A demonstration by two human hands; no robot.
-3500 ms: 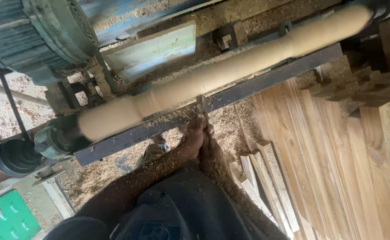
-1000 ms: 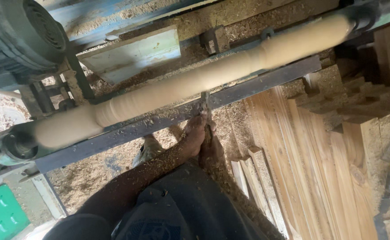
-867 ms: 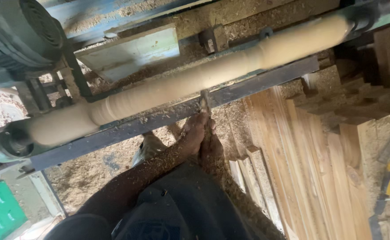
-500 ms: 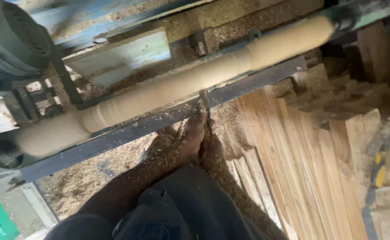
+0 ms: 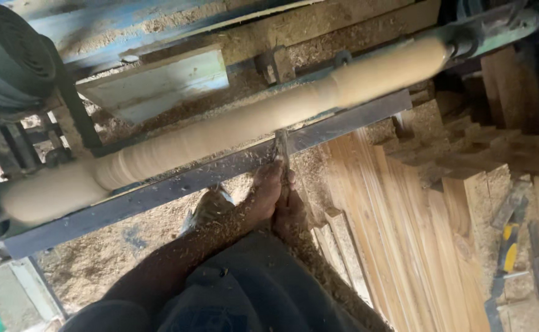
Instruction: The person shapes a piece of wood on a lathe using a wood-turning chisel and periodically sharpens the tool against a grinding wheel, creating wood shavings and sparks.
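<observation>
Across the lathe [image 5: 158, 37], from the lower left to the upper right, lies a long wooden spindle [image 5: 232, 126], pale and round. Its surface looks blurred. Its left end is thick, its middle is thinner, and its right end meets a dark metal holder [image 5: 466, 40] near the upper right corner. Just below the spindle and parallel to it runs a flat metal rail [image 5: 177, 181].

Both hands are pressed together below the middle of the rail. The left hand [image 5: 266, 190] and the right hand [image 5: 291, 209] are clenched around the handle of a metal chisel [image 5: 280, 147]. The chisel rests on the rail, and its tip touches the lower side of the spindle, a little right of the middle. So the spindle is directly above the hands, and only the short blade of the chisel is between them. Wood shavings [image 5: 220, 221] cover the left forearm and both hands.

Right of the hands, thin wooden slats [image 5: 398, 227] lie side by side on the floor. Near the right edge of the floor I see a tool with yellow handle [image 5: 509, 246]. Sawdust [image 5: 91, 264] covers the ground under the rail.
</observation>
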